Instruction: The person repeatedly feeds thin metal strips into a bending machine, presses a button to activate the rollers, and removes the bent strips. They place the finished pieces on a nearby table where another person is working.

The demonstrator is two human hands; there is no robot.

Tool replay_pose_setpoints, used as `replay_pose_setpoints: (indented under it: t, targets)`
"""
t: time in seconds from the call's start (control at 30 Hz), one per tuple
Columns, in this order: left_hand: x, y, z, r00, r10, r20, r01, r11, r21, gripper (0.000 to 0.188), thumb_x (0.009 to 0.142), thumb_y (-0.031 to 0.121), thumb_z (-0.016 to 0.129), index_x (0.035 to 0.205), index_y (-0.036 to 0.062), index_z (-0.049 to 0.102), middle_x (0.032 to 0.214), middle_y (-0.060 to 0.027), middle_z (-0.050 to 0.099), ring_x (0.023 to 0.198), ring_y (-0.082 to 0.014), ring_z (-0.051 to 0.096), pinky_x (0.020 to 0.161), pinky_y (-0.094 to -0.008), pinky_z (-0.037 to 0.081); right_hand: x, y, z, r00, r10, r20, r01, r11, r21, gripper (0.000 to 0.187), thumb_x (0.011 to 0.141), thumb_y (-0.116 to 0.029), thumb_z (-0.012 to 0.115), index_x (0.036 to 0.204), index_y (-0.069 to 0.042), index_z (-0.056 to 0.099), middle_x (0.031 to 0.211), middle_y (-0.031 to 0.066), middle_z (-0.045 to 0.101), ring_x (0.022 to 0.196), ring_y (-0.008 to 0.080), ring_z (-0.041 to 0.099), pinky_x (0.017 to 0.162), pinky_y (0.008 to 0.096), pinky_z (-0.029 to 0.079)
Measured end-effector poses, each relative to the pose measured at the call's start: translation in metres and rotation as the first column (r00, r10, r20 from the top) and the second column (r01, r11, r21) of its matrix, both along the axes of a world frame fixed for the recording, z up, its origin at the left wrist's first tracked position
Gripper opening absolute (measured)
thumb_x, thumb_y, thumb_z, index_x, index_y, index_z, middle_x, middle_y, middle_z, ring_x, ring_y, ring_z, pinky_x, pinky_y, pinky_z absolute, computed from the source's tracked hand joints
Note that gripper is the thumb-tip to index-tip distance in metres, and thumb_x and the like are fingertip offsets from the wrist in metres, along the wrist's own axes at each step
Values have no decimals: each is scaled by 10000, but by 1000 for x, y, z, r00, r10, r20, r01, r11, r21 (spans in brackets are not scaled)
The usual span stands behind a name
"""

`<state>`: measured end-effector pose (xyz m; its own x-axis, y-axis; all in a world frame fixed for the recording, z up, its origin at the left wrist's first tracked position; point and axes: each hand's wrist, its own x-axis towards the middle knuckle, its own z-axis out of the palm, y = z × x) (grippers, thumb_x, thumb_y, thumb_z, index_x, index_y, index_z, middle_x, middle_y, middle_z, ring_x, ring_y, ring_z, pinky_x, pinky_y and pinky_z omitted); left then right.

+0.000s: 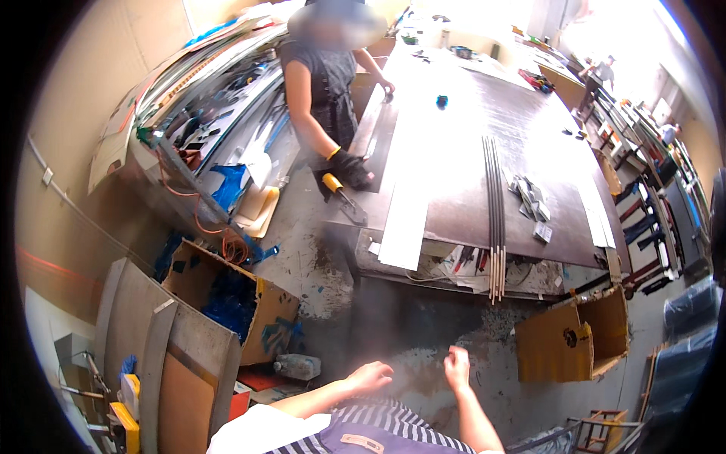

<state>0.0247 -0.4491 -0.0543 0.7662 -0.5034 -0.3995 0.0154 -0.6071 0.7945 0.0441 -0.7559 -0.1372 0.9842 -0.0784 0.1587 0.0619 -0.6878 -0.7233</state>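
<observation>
My left hand hangs in the air in front of my striped apron, fingers loosely bent and apart, holding nothing. Across from it, my right hand is raised over the grey floor, its fingers partly curled with nothing visible in them. Both hands are short of the large dark worktable. Nearest ahead of them, a bundle of thin dark rods with pale ends juts over the table's front edge. To its left lies a long white strip; to its right, a pile of small metal pieces.
A person in dark clothes and a black glove stands at the table's left side, near a yellow-handled tool. Cardboard boxes stand on the floor, one left holding blue plastic, one right. A clear plastic bottle lies at left.
</observation>
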Motion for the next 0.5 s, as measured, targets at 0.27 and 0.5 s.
replay_pose_setpoints:
  t: [0.27,0.5]
  targets:
    - [6,51,-79,960,240,-145,-215,962,171,348,864,288,618,1116,59,686,1116,-158,688,1067,-316,644,936,-418,498,-145,-27,-36,508,-44,-860,-129,984,-126,341,796,-250,687,1091,-79,713,1091,175,695,1065,313,655,950,398,505]
    - [-3,109,-127,861,468,-199,-344,824,450,329,841,340,669,1071,113,730,1079,-142,706,1054,-295,657,932,-405,502,-148,-53,-48,499,-159,-852,33,986,-165,285,820,-235,651,1053,-90,729,1044,158,710,1034,309,667,925,398,511]
